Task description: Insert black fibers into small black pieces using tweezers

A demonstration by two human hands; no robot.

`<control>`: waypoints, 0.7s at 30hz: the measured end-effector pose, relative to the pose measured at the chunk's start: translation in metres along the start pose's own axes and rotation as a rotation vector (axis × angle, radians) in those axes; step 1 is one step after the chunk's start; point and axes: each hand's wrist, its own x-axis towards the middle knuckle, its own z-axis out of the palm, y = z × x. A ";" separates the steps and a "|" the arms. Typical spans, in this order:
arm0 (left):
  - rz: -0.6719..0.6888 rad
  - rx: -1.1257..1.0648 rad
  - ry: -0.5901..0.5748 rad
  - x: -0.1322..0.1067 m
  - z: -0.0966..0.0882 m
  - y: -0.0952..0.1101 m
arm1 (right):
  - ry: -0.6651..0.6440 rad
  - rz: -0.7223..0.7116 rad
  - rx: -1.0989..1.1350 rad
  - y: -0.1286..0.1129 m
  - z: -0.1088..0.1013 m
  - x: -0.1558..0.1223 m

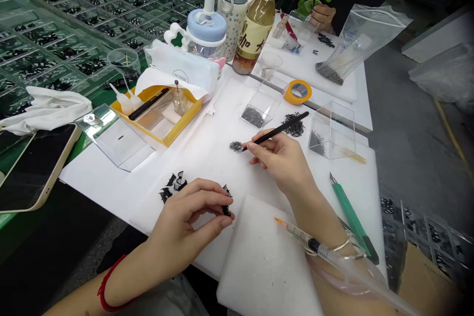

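My left hand [188, 219] pinches a small black part [225, 209] between thumb and fingertips, just above the white foam mat [207, 158]. A few more black parts [173, 185] lie on the mat close to its knuckles. My right hand [283, 158] grips a black pen-like tool [277, 131], whose tip touches a little heap of tiny dark beads [236, 146]. A syringe [301, 237] lies against my right wrist.
A yellow tray [157, 113] with a small bottle, clear plastic boxes [331, 131], a tape roll [297, 92], bottles [257, 24] and a green knife [351, 217] stand around. A phone [33, 165] lies left. Another person's hand [324, 15] works at the back.
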 end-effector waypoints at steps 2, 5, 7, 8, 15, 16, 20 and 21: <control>-0.057 -0.009 0.022 0.001 0.001 0.001 | 0.003 0.000 0.001 0.000 0.000 0.000; -0.127 -0.054 0.029 0.002 0.002 0.004 | 0.004 0.007 0.003 0.000 0.001 0.001; -0.137 -0.078 0.035 0.002 0.003 0.007 | 0.003 0.011 0.005 0.000 0.001 0.001; -0.136 -0.083 0.040 0.003 0.003 0.008 | 0.003 0.013 0.006 0.000 0.001 0.001; -0.046 -0.139 0.023 0.005 0.005 0.004 | -0.007 0.001 0.015 0.001 0.001 0.002; -0.027 -0.144 0.016 0.005 0.005 0.002 | -0.011 0.002 0.016 0.001 0.001 0.002; 0.017 -0.145 -0.013 0.003 0.005 -0.003 | -0.015 0.008 0.024 0.000 0.001 0.001; 0.025 -0.141 -0.024 0.003 0.005 -0.004 | -0.012 0.007 0.028 -0.001 0.001 0.001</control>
